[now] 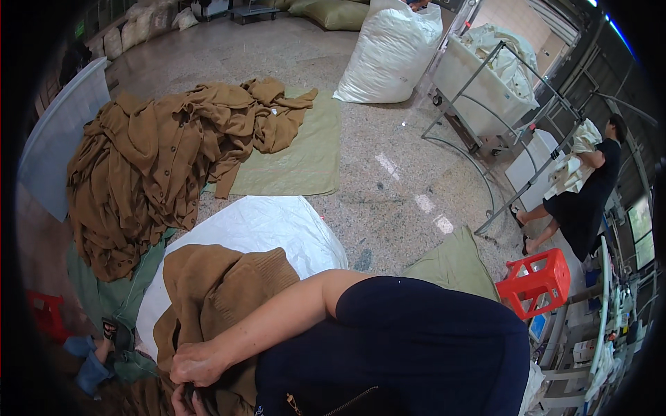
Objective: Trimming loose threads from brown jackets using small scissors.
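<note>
Right hand [198, 364] closes over a fold of the brown knit garment [222, 291], fingers curled and pinching cloth, near-left in the scene. Left hand [182, 401] sits just below it at the frame edge; probably gripping the same fabric, but I cannot tell. The garment lies bunched over the white sack [263, 229].

Risks: loose knit may snag or stretch under a tight pinch; a hanging sleeve could drag on the floor. The big pile of brown garments [152, 166] farther left sprawls over the green sheet [305, 152]; trailing edges could catch a foot.
</note>
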### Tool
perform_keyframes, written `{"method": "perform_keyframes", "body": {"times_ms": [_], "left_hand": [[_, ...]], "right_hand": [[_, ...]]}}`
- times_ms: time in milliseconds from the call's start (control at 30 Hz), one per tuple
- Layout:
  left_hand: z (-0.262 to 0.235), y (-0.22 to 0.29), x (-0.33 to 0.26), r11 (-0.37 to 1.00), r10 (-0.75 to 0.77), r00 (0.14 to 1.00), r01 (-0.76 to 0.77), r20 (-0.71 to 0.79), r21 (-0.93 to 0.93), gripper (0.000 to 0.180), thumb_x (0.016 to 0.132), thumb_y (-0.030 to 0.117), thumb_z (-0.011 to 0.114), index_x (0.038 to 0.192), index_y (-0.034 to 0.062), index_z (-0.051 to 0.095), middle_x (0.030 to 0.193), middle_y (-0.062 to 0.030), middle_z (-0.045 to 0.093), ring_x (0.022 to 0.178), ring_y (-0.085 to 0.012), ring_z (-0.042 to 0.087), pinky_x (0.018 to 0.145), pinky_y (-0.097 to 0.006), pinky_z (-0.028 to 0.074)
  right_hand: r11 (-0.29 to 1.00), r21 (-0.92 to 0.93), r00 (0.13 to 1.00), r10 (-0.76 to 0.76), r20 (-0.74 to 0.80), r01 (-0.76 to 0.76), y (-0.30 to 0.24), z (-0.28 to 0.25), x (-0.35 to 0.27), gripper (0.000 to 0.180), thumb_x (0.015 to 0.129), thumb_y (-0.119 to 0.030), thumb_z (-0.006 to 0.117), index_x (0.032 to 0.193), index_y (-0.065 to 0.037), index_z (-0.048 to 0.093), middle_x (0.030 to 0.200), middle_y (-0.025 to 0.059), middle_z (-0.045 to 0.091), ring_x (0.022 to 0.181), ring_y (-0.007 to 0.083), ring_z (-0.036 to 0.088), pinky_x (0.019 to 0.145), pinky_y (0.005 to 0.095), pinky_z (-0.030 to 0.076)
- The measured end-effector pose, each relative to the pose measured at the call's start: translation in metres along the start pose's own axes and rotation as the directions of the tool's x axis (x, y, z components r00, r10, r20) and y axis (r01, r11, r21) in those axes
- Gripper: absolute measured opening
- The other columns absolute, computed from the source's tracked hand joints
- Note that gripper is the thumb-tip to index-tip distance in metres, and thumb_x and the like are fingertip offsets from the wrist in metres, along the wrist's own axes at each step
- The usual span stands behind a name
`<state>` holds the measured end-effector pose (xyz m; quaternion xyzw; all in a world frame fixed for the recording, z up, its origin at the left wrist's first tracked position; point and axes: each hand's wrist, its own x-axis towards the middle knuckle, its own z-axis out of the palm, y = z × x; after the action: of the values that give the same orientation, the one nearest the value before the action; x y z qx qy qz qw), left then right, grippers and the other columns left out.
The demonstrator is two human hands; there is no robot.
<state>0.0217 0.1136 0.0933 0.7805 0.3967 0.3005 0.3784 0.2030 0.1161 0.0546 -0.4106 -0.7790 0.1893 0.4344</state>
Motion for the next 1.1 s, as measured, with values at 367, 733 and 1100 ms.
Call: {"method": "perform_keyframes", "body": {"times_ms": [367,733,1100], "left_hand": [[0.023,0.006,0.023,0.988,0.038,0.996,-0.026,-0.076,0.15,0.015,0.083,0.008,0.07,0.094,-0.0015,0.066,0.083,-0.0135,0.063,0.076,-0.0257,0.062,0.069,-0.034,0.049],[0.052,-0.007,0.029,0.939,0.21,0.935,-0.112,-0.286,0.324,0.012,0.079,0.006,0.071,0.086,-0.0004,0.065,0.072,-0.0115,0.057,0.061,-0.0253,0.057,0.055,-0.034,0.044],[0.054,-0.015,0.022,0.257,-0.478,0.834,0.434,0.277,-0.864,0.016,0.094,0.02,0.06,0.088,0.0058,0.062,0.077,0.0043,0.055,0.07,-0.0039,0.047,0.064,-0.02,0.036]], "right_hand": [[0.967,0.165,0.98,0.198,-0.011,-0.193,0.018,-0.024,-0.008,0.017,0.071,-0.012,0.075,0.082,-0.006,0.063,0.076,0.0141,0.064,0.07,0.0309,0.064,0.062,0.0389,0.05],[0.929,0.171,0.943,0.334,-0.012,-0.327,0.022,-0.038,0.003,0.011,0.072,0.003,0.066,0.08,0.001,0.059,0.07,0.0139,0.061,0.062,0.0204,0.059,0.058,0.0318,0.047],[0.947,0.303,0.994,0.107,0.009,-0.105,0.044,-0.038,0.002,0.029,0.068,0.016,0.057,0.09,-0.002,0.059,0.092,0.0081,0.066,0.082,0.0219,0.066,0.066,0.0298,0.05]]}}
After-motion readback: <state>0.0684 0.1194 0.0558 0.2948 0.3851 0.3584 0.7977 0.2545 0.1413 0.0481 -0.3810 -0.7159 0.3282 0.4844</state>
